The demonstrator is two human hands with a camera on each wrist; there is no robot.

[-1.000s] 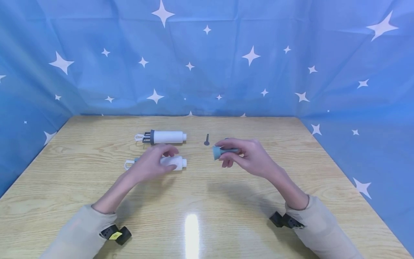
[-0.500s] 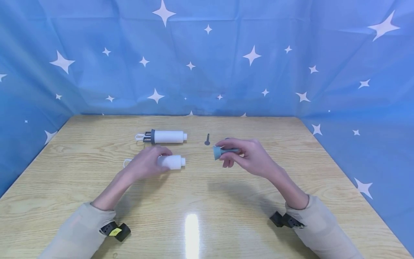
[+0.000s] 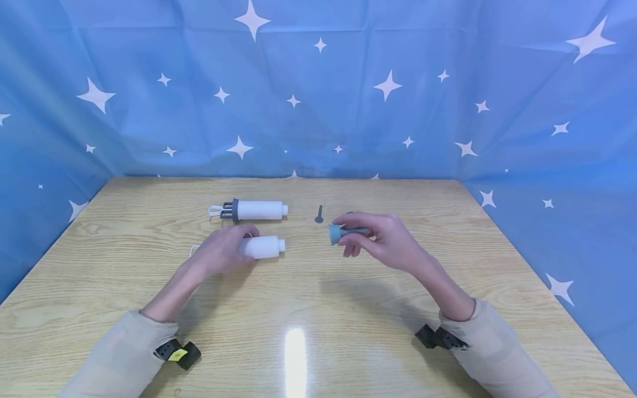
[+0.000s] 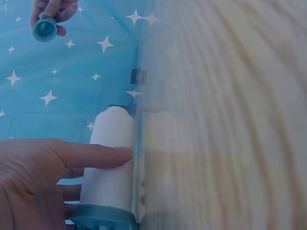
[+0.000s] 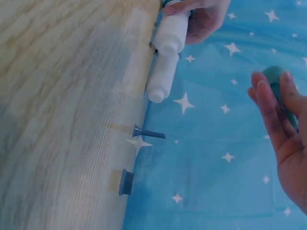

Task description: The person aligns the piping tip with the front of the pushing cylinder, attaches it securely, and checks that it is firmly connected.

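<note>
My left hand (image 3: 221,251) grips a white syringe-like cylinder (image 3: 264,247) with a narrow tip pointing right. In the left wrist view its thumb lies across the barrel, and a teal collar (image 4: 103,214) rings the lower end. Part of a white loop handle (image 3: 194,250) shows behind the hand. The cylinder looks lifted slightly off the table. To the right, above the table, my right hand (image 3: 385,237) pinches a teal funnel-shaped nozzle (image 3: 334,234) by its thin stem. Its wide round mouth faces left, towards the cylinder's tip, with a gap between them.
A second white cylinder (image 3: 260,210) with a dark grey collar and white loop handle lies behind. A dark grey stemmed nozzle (image 3: 319,214) stands near the middle of the wooden table (image 3: 318,293). A short dark grey cap (image 5: 126,182) sits beyond my right hand. A starry blue curtain (image 3: 318,110) borders the table.
My left hand has closed round the white cylinder and raised it a little, shifting it slightly back and left. The right hand with the teal nozzle stays almost still.
</note>
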